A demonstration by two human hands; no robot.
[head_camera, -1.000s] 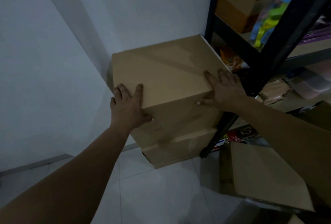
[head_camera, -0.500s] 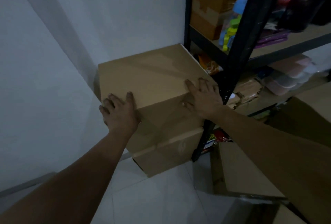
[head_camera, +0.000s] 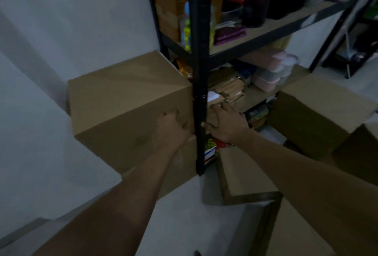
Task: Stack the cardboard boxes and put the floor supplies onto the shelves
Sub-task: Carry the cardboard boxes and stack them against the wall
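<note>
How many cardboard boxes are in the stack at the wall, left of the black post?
2: the upper box on top, and the lower box beneath it, partly behind the arm. More may be hidden behind them.

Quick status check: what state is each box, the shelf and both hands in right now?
Top box: closed, stacked on the lower box, beside the post.
Lower box: on the floor, carrying the top box.
Floor box: lying by the post's foot, not stacked.
Shelf: loaded with items.
Left hand: against the top box's front; grip unclear.
Right hand: fingers straight, thumb at the post.
</note>
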